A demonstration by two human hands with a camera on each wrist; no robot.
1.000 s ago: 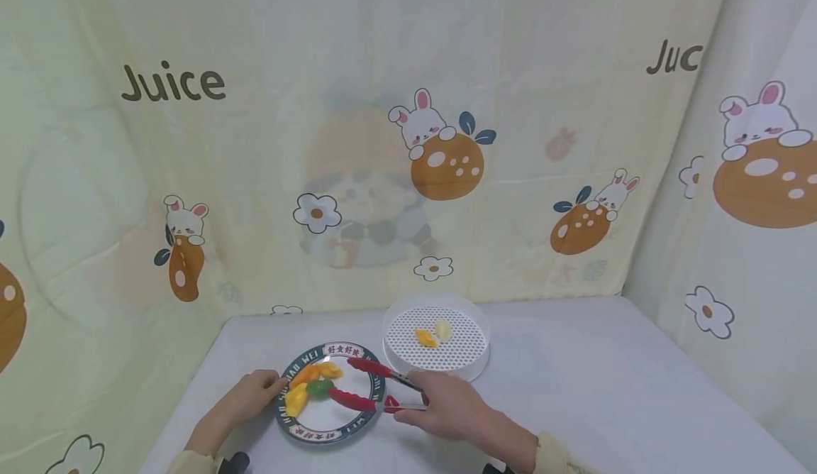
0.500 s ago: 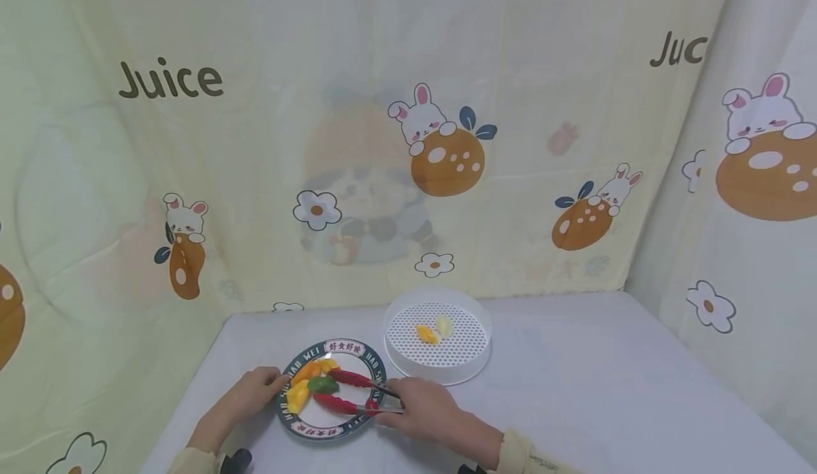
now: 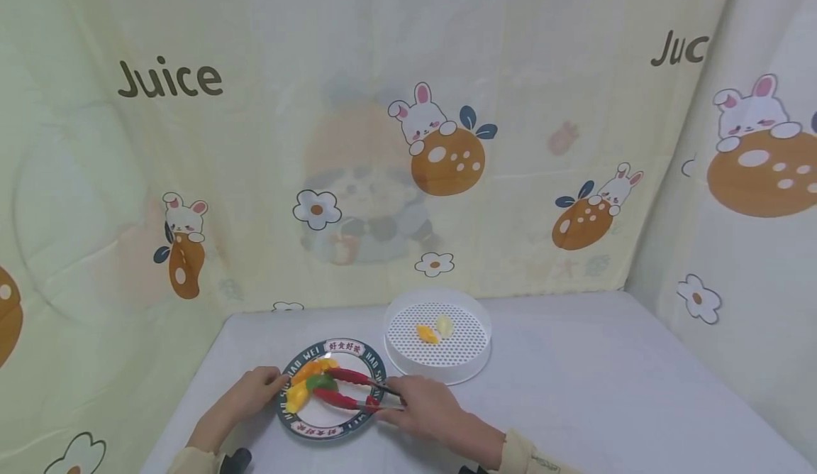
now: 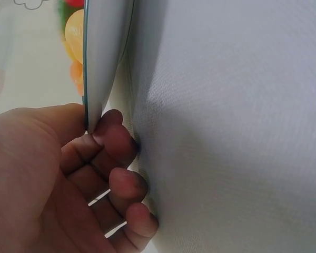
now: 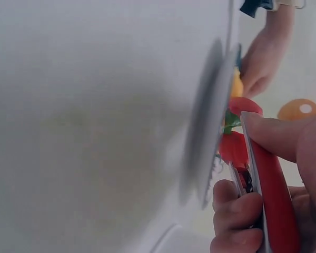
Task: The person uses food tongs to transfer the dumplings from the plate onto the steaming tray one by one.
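The head view shows the whole layout: a plate (image 3: 319, 417) near the left edge of the worktop (image 3: 562, 367), and a white perforated basket (image 3: 440, 373) by the far edge, holding a yellow scrap (image 3: 426, 334) and a pale piece (image 3: 445, 326). On the plate's left half lie a yellow piece (image 3: 296, 397), an orange piece (image 3: 308, 372), a small yellow-orange piece (image 3: 327, 364) and a green piece (image 3: 324, 383), the last between the red tips of the tongs (image 3: 341, 399).

Only the left wrist view reveals how the left hand (image 3: 258, 389) pinches the plate's left rim, thumb above and fingertips beneath. The right wrist view alone shows the tongs' red handle, the thumb of the right hand (image 3: 424, 406) pressed along it and the fingers curled round the tongs.

A second ago the tips stood wider apart and farther right, the green piece just beside the lower one; they have since moved left and drawn together on either side of it. The left hand and basket have hardly shifted.
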